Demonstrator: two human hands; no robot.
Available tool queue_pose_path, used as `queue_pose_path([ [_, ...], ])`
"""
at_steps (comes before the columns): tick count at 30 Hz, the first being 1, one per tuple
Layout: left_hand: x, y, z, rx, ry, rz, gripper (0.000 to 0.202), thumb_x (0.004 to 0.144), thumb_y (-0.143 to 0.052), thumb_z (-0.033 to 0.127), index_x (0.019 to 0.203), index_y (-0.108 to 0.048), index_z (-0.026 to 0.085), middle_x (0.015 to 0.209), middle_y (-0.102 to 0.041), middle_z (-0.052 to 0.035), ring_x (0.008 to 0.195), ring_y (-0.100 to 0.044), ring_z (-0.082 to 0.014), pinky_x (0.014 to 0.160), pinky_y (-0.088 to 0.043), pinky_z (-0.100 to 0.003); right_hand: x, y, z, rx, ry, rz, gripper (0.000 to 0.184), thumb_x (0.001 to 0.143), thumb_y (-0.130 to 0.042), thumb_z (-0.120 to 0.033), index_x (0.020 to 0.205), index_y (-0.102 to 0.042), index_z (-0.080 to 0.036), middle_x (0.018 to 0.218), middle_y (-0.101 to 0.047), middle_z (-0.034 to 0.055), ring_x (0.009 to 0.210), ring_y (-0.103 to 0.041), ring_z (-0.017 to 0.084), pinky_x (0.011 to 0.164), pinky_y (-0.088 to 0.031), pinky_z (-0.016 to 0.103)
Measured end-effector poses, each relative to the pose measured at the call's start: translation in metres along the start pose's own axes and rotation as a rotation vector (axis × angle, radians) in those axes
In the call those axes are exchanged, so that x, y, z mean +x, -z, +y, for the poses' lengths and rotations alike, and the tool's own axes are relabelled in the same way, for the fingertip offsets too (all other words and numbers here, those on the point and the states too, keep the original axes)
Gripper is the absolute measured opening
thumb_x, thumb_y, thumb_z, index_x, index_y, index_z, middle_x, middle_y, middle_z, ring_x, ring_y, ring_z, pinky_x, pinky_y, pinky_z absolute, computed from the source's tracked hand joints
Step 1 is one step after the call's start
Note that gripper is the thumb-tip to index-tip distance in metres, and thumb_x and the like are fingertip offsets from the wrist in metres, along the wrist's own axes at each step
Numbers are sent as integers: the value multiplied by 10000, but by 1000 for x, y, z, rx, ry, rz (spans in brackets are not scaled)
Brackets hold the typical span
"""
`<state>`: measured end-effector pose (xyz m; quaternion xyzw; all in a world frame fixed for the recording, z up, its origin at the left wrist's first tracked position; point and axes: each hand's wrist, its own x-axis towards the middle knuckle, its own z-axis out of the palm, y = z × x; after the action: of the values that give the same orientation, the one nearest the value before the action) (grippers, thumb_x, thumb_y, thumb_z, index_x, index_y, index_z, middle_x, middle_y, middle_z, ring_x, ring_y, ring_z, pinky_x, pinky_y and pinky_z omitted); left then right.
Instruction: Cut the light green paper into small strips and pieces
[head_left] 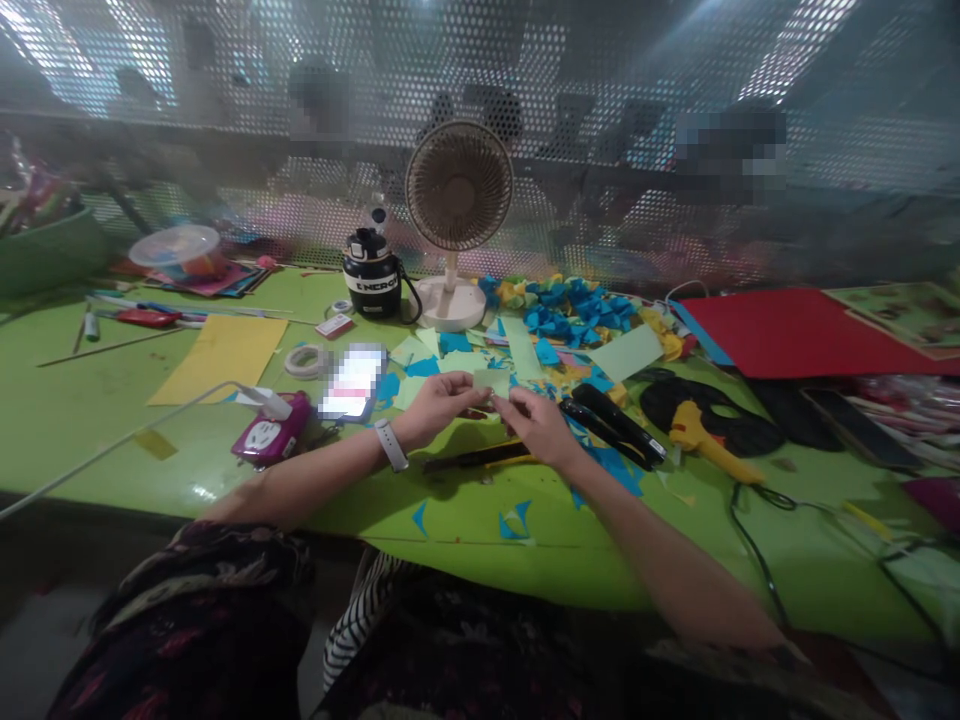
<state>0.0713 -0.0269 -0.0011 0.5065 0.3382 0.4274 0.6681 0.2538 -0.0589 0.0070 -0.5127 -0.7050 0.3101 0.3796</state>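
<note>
While the left hand [439, 410] and the right hand [536, 425] meet low in the centre of the frame, their fingers are closed in a pinch on a small square of pale green paper [491, 381], held between them above a bright green table [465, 520]. A white watch strap [391, 445] circles the left wrist. Just beyond the right hand lie a black-and-yellow utility knife [480, 458] and a long black tool [611, 425], with a yellow-handled tool [705, 430] on a black cloth [709, 415] to the right of them.

Across the middle of the table, a heap of blue paper scraps [562, 310] sits among pale green strips [626, 352], and loose blue triangles [514, 520] are scattered near the front edge. Left of centre are a blurred phone [352, 382], a roll of tape [306, 360], a pink power socket [271, 430] with a white cable [135, 450], and a yellow paper sheet [221, 360]. A red sheet [802, 330] spreads toward the right edge of the frame.

At the back stand a black insulated bottle [371, 272] and a small cream desk fan [457, 190]. A green basin [45, 255] sits at the far left, and a perforated metal screen [480, 70] fills the top of the frame, with blurred shapes behind it.
</note>
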Motion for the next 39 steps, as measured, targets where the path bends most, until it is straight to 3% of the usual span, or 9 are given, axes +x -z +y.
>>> queue_pose_path([
  [5,5,6,9,-23,-14,30,469,618,-885,426,766,-540,144,667,-637,25,723,-696,-156,685,-537,-273,3,4,-1,230,-78,0,539,829,-542,-709,585,-477,-232,521,-504,-25,510,-507,146,540,-423,304],
  [11,0,3,8,120,-56,-24,616,733,-824,385,1225,-555,130,693,-686,10,698,-681,-138,642,-483,-233,-1,1,0,155,-63,-9,530,848,-534,-705,622,-484,-229,507,-498,-34,502,-488,135,530,-396,288],
  [14,-3,0,7,172,-82,-47,650,777,-793,361,1321,-530,124,663,-675,18,664,-656,-119,633,-469,-217,-2,-2,1,86,-7,1,515,863,-535,-677,615,-464,-232,505,-486,-37,502,-465,134,527,-369,286],
  [19,-1,3,11,114,-46,-56,601,758,-812,333,1270,-564,142,623,-625,49,673,-673,-117,639,-491,-206,-1,0,-1,140,15,-45,502,876,-511,-674,639,-460,-234,525,-477,-42,504,-444,129,517,-364,281],
  [27,3,12,15,-26,221,-195,719,638,-892,173,1244,-511,112,717,-699,-13,715,-728,-180,769,-582,-345,-2,3,-4,113,50,-131,493,890,-500,-648,627,-424,-238,547,-449,-46,520,-422,125,538,-362,285],
  [33,2,12,15,-3,227,-223,670,645,-885,151,1199,-514,85,754,-736,-70,733,-742,-197,785,-591,-358,0,5,-4,88,58,-146,496,886,-513,-647,617,-434,-237,531,-456,-45,513,-417,126,536,-359,284],
  [39,8,24,19,-29,201,-247,619,646,-894,200,1148,-545,104,838,-769,-126,767,-750,-206,775,-589,-349,5,16,-4,190,15,-62,530,804,-614,-689,585,-442,-238,494,-457,-49,476,-423,120,507,-379,281],
])
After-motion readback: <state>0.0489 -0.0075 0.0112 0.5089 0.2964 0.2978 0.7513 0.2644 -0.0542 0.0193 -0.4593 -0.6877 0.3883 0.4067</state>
